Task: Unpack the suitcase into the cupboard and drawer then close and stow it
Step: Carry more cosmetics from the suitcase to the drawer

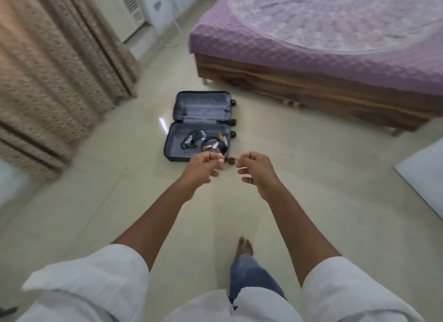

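Ahead, open suitcase (199,126) lies between curtain (55,65) and bed (323,58)

Both bare arms are reaching forward from rolled white sleeves, the left grip (206,167) and right grip (254,169) loosely curling, fingers bent inward, empty, near each other but apart.

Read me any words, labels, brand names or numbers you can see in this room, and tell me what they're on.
No text can be read.
Air conditioner: a small green light shows, no legible lettering.
Small items in the open suitcase: too small and blurred for any label.
Bedspread: pattern only, no words.
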